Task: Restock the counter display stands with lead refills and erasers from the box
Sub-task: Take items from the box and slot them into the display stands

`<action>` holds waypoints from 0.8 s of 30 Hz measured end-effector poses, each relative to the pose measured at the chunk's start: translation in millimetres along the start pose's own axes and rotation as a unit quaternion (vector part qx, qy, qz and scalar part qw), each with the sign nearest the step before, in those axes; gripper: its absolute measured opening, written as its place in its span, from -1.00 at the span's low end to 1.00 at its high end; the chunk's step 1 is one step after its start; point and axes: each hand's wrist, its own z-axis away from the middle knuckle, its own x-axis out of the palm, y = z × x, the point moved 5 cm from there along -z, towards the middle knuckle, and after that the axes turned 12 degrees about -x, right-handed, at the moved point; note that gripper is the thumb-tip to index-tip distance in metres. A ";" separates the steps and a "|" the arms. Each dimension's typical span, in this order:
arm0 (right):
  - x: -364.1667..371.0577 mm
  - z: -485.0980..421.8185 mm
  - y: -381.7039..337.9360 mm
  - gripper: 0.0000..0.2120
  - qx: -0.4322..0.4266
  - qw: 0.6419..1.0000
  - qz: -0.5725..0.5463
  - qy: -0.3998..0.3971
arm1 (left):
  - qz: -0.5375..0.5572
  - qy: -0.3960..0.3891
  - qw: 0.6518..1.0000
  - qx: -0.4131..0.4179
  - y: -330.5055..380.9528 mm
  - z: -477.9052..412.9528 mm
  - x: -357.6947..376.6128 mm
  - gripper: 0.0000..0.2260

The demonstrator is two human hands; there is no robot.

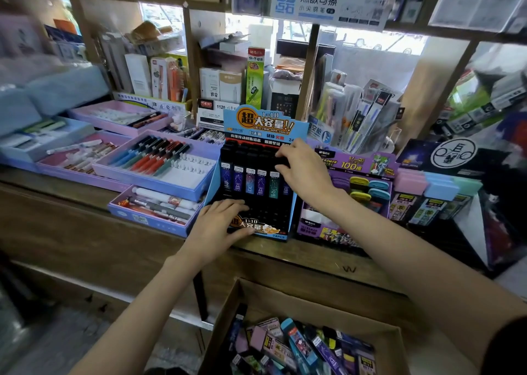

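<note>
Along the wooden counter (pixel 42 179), pen trays (pixel 159 161) sit beside the lead-refill stand (pixel 262 125).

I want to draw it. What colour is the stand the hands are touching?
The stand is blue outside, black inside; head view shows it.

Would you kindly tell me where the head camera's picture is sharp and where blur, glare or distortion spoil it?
Head view: sharp at the centre, on the lead refill stand, left hand and right hand; smeared towards the left and right edges; daylight blows out the window behind; the wide-angle lens splays the shelf posts.
</note>
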 end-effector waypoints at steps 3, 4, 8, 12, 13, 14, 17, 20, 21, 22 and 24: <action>-13.7 4.1 -3.1 -0.67 -0.009 1.000 -0.003 -0.002 | 0.005 0.035 0.999 0.036 13.5 7.9 -13.8 -0.61; -20.9 8.4 -4.8 -0.66 -0.015 1.000 -0.010 0.005 | 0.013 0.059 0.997 0.052 18.9 13.8 -20.5 -0.65; -47.4 45.4 -13.1 -0.76 -0.030 0.997 -0.066 -0.001 | 0.083 0.054 0.994 0.053 29.9 43.8 -29.0 -0.81; -51.1 114.4 -12.7 -0.84 -0.008 0.985 -0.164 -0.062 | 0.082 -0.050 0.995 0.029 30.0 76.3 8.5 -0.81; -44.6 135.5 -9.9 -0.85 0.008 0.978 -0.185 -0.092 | 0.084 -0.085 0.993 0.015 29.2 84.9 22.9 -0.79; -35.2 157.1 -5.8 -0.85 0.027 0.972 -0.199 -0.126 | 0.083 -0.124 0.989 -0.002 27.2 93.6 39.6 -0.77; 6.1 226.1 12.0 -0.85 0.087 0.948 -0.219 -0.213 | 0.063 -0.233 0.968 -0.064 17.4 121.9 98.9 -0.70; 59.9 299.0 30.4 -0.84 0.176 0.907 -0.247 -0.293 | 0.084 -0.295 0.945 -0.117 8.5 154.5 151.3 -0.66; 77.9 322.3 35.3 -0.83 0.203 0.893 -0.246 -0.318 | 0.086 -0.307 0.939 -0.127 5.6 165.0 165.8 -0.63; 94.3 344.2 38.8 -0.79 0.225 0.883 -0.237 -0.338 | 0.066 -0.318 0.936 -0.137 1.8 175.5 179.4 -0.58; 120.1 381.0 42.7 -0.65 0.263 0.868 -0.219 -0.359 | -0.024 -0.340 0.927 -0.155 -8.3 197.0 202.2 -0.43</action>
